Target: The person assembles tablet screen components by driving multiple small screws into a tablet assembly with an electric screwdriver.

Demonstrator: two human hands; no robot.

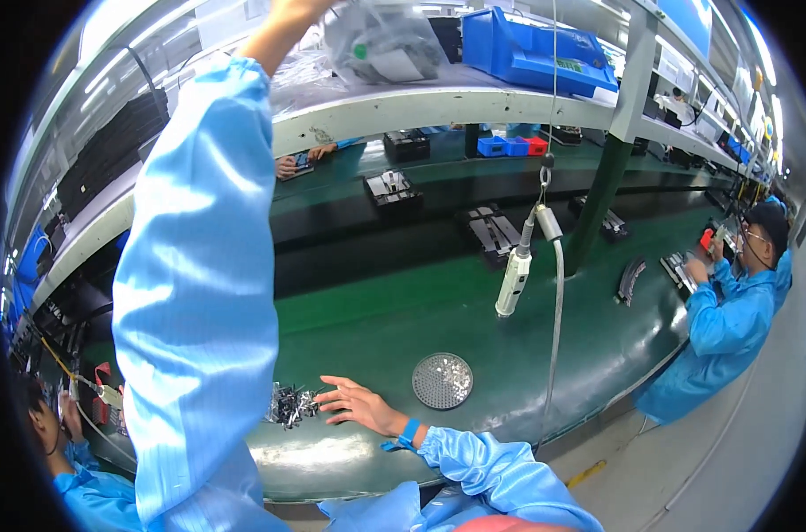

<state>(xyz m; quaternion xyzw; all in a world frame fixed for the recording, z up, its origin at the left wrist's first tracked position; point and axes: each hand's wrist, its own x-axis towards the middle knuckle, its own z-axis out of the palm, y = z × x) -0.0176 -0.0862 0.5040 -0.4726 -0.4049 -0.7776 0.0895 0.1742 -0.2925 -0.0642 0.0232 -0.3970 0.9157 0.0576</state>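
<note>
My left arm, in a shiny blue sleeve, stretches up to the shelf. My left hand is at the top edge beside a clear plastic bag; its fingers are cut off from view. My right hand hovers low over the green bench with fingers spread, wearing a blue wrist strap. Just left of its fingertips lies a pile of small dark and silvery metal parts, partly hidden by my left sleeve. To the right rests a round perforated dish with small pale pieces on it.
An electric screwdriver hangs on a cable above the green bench. Black trays with metal parts sit on the dark conveyor strip. The shelf holds a blue bin. Co-workers in blue sit at right and lower left.
</note>
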